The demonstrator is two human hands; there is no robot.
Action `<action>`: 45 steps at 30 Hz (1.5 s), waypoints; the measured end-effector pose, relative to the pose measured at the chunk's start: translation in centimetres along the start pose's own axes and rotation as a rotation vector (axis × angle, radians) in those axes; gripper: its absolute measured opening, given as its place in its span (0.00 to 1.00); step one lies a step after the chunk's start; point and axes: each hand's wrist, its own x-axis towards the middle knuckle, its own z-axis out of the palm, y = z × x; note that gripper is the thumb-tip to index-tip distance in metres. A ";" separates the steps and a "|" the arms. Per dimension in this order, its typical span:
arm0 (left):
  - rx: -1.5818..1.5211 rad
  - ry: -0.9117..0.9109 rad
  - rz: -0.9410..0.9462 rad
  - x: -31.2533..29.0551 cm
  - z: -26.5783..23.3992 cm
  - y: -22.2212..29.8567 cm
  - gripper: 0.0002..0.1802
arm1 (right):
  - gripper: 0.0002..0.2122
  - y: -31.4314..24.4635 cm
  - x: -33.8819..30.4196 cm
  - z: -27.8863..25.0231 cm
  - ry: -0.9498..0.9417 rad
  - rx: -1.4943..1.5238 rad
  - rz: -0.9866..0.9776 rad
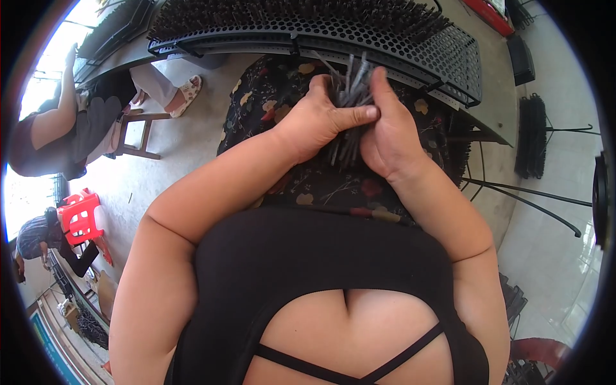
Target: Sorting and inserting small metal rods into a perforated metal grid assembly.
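Observation:
A loose bundle of thin grey sticks (351, 96) is gathered between my two hands, its ends poking out above and below. My left hand (321, 119) is wrapped round the bundle from the left, its thumb lying across the front. From the right, my right hand (391, 125) presses on the same bundle, its thumb pointing up and its other fingers mostly hidden behind. What the sticks are exactly cannot be made out. Beneath them, a dark flowered cloth (308, 189) covers my lap.
Just beyond my hands runs a black perforated tray (462, 58), packed with dark upright pieces (276, 22). At left, a person (70, 128) sits by a wooden stool (144, 138); farther back are a red plastic chair (82, 218) and another person (38, 237). Black metal legs (532, 199) stick out at right.

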 end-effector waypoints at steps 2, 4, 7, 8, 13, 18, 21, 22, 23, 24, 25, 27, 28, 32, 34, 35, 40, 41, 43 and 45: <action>0.185 -0.001 0.073 0.1 -0.2 0.2 0.50 | 0.31 0.2 0.0 -0.3 -0.118 0.004 0.021; 0.128 -0.018 0.066 -0.2 -0.3 0.6 0.47 | 0.27 0.5 -0.1 -0.5 -0.154 -0.011 0.019; 0.187 0.079 0.071 -0.2 -0.5 0.7 0.38 | 0.26 0.6 -0.4 0.0 -0.224 -0.225 -0.091; 0.186 0.079 0.071 -0.1 -0.5 0.7 0.38 | 0.28 0.6 -0.5 0.2 -0.255 -0.423 -0.200; 0.131 0.119 0.044 0.1 -0.7 0.9 0.25 | 0.36 0.7 -0.2 -1.1 -0.174 -1.039 -0.371; -0.194 -0.018 -0.090 -0.4 -0.5 2.8 0.10 | 0.36 -1.2 0.6 -1.2 -0.176 -0.803 -0.424; -0.128 -0.266 -0.204 -0.8 -0.1 3.7 0.09 | 0.28 -2.9 1.9 0.3 -0.216 -0.485 -0.607; -0.090 -0.307 -0.201 -0.7 0.3 3.4 0.08 | 0.28 -3.1 2.2 0.7 -0.214 -0.485 -0.608; -0.108 -0.367 -0.225 -0.4 0.1 3.2 0.11 | 0.25 -3.4 2.3 0.9 -0.281 -0.542 -0.640; -0.107 -0.369 -0.225 -0.4 0.0 3.1 0.11 | 0.23 -3.5 2.4 1.0 -0.350 -0.599 -0.672; -0.134 -0.387 -0.225 -0.3 -0.2 3.0 0.13 | 0.18 -3.8 2.0 0.7 -0.369 -0.791 -0.610; -0.120 -0.421 -0.204 -0.6 -1.3 2.8 0.22 | 0.14 -2.7 1.6 0.6 -0.368 -0.943 -0.456; -0.072 -0.421 -0.194 -0.9 -1.4 2.6 0.24 | 0.09 -1.9 2.0 -0.1 -0.421 -1.039 -0.674; -0.165 -0.383 -0.245 -0.9 -1.1 1.4 0.27 | 0.07 -0.3 2.4 0.2 -0.111 -0.930 -0.831; -0.216 -0.338 -0.313 -0.6 -1.1 1.5 0.22 | 0.09 0.1 2.9 0.7 -0.023 -0.558 -0.724; -0.214 -0.340 -0.311 -0.5 -1.3 1.7 0.22 | 0.11 -0.4 2.4 1.0 -0.035 -0.593 -0.701; -0.182 -0.342 -0.369 -0.6 -2.1 1.6 0.18 | 0.11 -0.5 1.8 -0.4 -0.077 -0.983 -0.764; -0.226 -0.358 -0.380 -0.6 -2.3 1.8 0.18 | 0.12 -0.2 1.5 -0.2 -0.088 -0.991 -0.812; -0.242 -0.384 -0.383 -0.8 -2.7 1.8 0.17 | 0.12 -0.3 1.1 -0.4 -0.181 -1.187 -0.862; -0.258 -0.435 -0.373 -0.9 -2.9 1.2 0.17 | 0.18 -0.3 0.9 -0.6 -0.231 -1.263 -0.827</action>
